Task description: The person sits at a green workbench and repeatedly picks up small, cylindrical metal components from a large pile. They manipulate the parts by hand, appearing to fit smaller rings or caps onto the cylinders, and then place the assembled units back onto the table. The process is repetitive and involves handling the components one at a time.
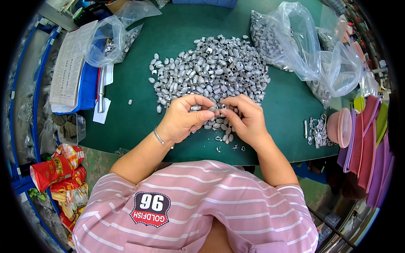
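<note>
A big heap of small grey metal beads (211, 69), barrel-shaped with holes through them, covers the middle of the green table (126, 84). At the heap's near edge my left hand (184, 116) pinches one grey metal bead (214, 108) between thumb and forefinger. Close beside it, my right hand (247, 118) has its thumb and forefinger closed on another grey metal bead (223, 107). The two beads are nearly side by side; whether they touch I cannot tell. Several loose beads and tiny scraps (218, 138) lie just below my fingers.
Clear plastic bags of grey parts (274, 40) stand at the back right. Small silvery pieces (319, 131) lie near a pink container (338, 127) and coloured bins (369, 143). On the left are a blue tray (87, 82) with papers, a metal rod (101, 90) and red packets (59, 170).
</note>
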Demonstrator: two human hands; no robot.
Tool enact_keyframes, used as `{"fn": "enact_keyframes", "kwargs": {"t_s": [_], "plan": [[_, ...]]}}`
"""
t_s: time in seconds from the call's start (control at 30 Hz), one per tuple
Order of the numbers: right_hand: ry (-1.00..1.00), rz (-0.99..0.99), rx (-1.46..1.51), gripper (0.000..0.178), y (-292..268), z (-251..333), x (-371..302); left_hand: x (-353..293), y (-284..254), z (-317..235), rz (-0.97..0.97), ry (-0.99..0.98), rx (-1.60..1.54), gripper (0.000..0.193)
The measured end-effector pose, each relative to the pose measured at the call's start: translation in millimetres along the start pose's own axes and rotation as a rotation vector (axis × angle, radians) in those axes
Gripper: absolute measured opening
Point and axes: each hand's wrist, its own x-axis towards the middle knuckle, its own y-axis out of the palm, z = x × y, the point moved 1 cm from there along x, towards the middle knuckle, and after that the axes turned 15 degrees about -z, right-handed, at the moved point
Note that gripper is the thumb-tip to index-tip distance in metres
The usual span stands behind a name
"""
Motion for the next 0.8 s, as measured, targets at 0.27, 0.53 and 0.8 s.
{"fn": "enact_keyframes", "kwargs": {"t_s": [0.27,0.53,0.8], "plan": [[-0.112,-0.085,0.193,0.02,-4,13,-2,-2,7,5,0.1,0.415,0.155,0.017],[0.595,0.07,0.897,0.014,1,6,-15,-13,4,-3,0.138,0.061,0.104,0.017],[1.173,0.181,1.602,0.017,9,-5,-23,-10,8,13,0.16,-0.351,-0.508,0.02]]}}
